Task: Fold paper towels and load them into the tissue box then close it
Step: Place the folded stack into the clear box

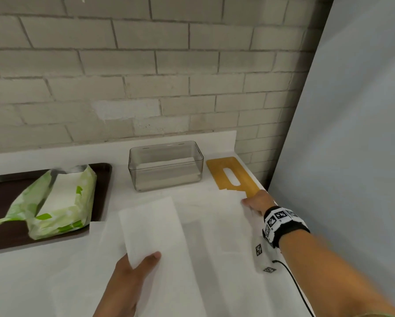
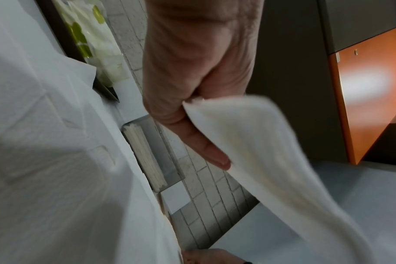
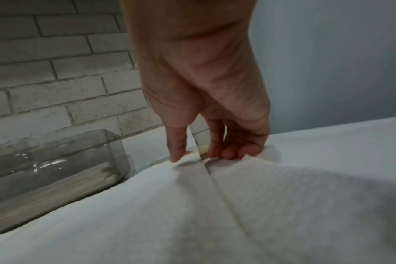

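Observation:
My left hand (image 1: 144,259) pinches the near end of a folded white paper towel strip (image 1: 150,227), thumb on top, and holds it raised over the counter. In the left wrist view the strip (image 2: 260,151) hangs from that hand (image 2: 203,125). A second paper towel (image 1: 214,225) lies flat on the counter. My right hand (image 1: 249,202) grips its far right edge, with the fingers curled on the towel (image 3: 215,214) in the right wrist view (image 3: 201,155). Behind stands the clear tissue box (image 1: 132,170), open, with folded towels on its bottom. Its bamboo slotted lid (image 1: 217,170) lies flat to the right.
A green-and-white towel pack (image 1: 61,202) lies open on a dark brown tray (image 1: 100,179) at the left. A brick wall runs behind the counter and a grey panel (image 1: 352,133) stands close on the right. The counter's right edge runs beside my right forearm.

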Motion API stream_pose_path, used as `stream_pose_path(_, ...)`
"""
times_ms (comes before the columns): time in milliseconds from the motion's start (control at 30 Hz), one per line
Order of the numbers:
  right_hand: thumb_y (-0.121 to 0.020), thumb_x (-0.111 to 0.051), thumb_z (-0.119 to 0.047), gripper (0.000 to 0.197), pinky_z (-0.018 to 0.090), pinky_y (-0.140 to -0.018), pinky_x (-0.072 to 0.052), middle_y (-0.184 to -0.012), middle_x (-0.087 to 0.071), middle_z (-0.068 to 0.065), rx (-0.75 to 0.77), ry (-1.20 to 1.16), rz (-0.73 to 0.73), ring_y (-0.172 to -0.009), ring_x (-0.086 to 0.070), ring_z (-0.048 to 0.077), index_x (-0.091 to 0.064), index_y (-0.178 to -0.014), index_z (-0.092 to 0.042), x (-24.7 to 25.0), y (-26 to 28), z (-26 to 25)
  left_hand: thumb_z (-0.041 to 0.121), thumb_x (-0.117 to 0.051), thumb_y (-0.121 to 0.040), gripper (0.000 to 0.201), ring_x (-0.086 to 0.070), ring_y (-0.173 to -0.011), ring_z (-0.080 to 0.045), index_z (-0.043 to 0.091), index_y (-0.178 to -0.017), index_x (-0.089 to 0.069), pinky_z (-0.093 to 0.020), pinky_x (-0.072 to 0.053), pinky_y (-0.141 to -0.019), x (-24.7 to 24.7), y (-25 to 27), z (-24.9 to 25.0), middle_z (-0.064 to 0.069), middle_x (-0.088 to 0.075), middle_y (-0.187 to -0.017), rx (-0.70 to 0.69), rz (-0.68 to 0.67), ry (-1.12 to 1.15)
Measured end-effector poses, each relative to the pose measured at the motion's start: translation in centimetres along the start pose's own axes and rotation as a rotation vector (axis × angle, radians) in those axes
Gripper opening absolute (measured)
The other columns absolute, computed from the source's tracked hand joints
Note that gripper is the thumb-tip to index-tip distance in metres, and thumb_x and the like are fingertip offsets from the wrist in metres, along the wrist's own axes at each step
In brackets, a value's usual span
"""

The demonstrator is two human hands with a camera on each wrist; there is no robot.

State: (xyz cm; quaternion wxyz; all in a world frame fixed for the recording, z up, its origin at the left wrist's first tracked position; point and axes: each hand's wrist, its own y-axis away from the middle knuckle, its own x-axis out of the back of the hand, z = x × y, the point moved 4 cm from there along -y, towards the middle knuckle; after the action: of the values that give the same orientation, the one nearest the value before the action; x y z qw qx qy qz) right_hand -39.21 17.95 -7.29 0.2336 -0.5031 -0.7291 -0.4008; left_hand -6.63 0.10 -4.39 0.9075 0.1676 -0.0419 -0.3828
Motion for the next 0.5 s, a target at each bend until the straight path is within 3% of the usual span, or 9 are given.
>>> stream_pose_path(67,-0.079,-0.071,-0.035,0.038,0.036,-0.085,-0.049,-0.096,-0.057,0.007,0.022,0.063,0.006,-0.095,-0.059,0.027,-0.052,-0.100,-0.009,-0.9,-0.8,-0.3,0.044,-0.077,-0.034,0.067,-0.068,-0.086,-0.031,0.014,-0.093,-0.067,-0.047,-0.051,-0.086,0.5,0.0,0.1,-0.005,-0.076,-0.082,-0.001,0.020,-0.007)
stream_pose_path(133,-0.078,-0.073,-0.030,0.045,0.043,-0.099,-0.043,-0.108,-0.059,0.010,0.008,0.041,0.026,-0.110,-0.056,0.031,-0.053,-0.110,-0.006,-1.3,-1.6,-0.5,0.043,-0.076,-0.036,0.066,-0.067,-0.088,-0.033,0.013,-0.094,-0.067,-0.049,-0.050,-0.091,1.0,0.2,0.2,-0.008,-0.075,-0.086,-0.008,0.042,-0.020)
stream_pose_path(167,-0.078,-0.072,-0.027,0.038,0.041,-0.097,-0.045,-0.102,-0.060,0.010,0.003,0.048,0.041,-0.108,-0.057,0.031,-0.055,-0.104,-0.005,-1.3,-1.8,-0.6,0.039,-0.076,-0.041,0.061,-0.067,-0.089,-0.033,0.012,-0.095,-0.067,-0.049,-0.049,-0.092,1.2,0.3,0.4,-0.008,-0.074,-0.088,-0.019,0.043,-0.023)
stream_pose_path(233,-0.081,-0.071,-0.025,0.025,0.032,-0.080,-0.046,-0.085,-0.057,0.008,0.027,0.061,0.086,-0.095,-0.060,0.028,-0.053,-0.079,-0.008,-0.6,-1.5,-1.2,0.035,-0.077,-0.050,0.057,-0.066,-0.089,-0.031,0.009,-0.100,-0.066,-0.044,-0.050,-0.087,1.4,0.3,0.5,-0.007,-0.073,-0.089,-0.041,0.044,-0.026)
stream_pose_path(300,-0.081,-0.071,-0.020,0.034,0.028,-0.070,-0.041,-0.078,-0.053,0.006,0.117,-0.034,0.170,-0.079,-0.054,0.023,-0.042,-0.064,-0.013,0.9,-0.2,-2.5,0.029,-0.078,-0.061,0.057,-0.064,-0.090,-0.030,0.008,-0.111,-0.062,-0.042,-0.048,-0.085,1.4,0.3,0.7,-0.007,-0.070,-0.093,-0.060,0.056,-0.023)
stream_pose_path(400,-0.080,-0.072,-0.008,0.034,0.026,-0.059,-0.039,-0.066,-0.053,0.003,0.348,-0.443,0.190,-0.062,-0.049,0.017,-0.043,-0.062,-0.013,3.2,4.3,-5.1,0.038,-0.076,-0.042,0.072,-0.066,-0.094,-0.032,0.016,-0.109,-0.062,-0.048,-0.049,-0.092,1.1,0.1,1.1,-0.007,-0.071,-0.099,-0.075,0.057,-0.009)
stream_pose_path(500,-0.087,-0.063,-0.006,0.016,0.023,-0.056,-0.048,-0.066,-0.070,-0.004,0.555,-0.772,0.049,-0.061,-0.063,0.013,-0.059,-0.074,-0.014,5.2,10.6,-7.4,0.031,-0.079,-0.038,0.072,-0.068,-0.091,-0.032,0.015,-0.106,-0.064,-0.050,-0.052,-0.087,1.0,-0.4,1.7,-0.008,-0.074,-0.095,-0.116,0.057,0.049)
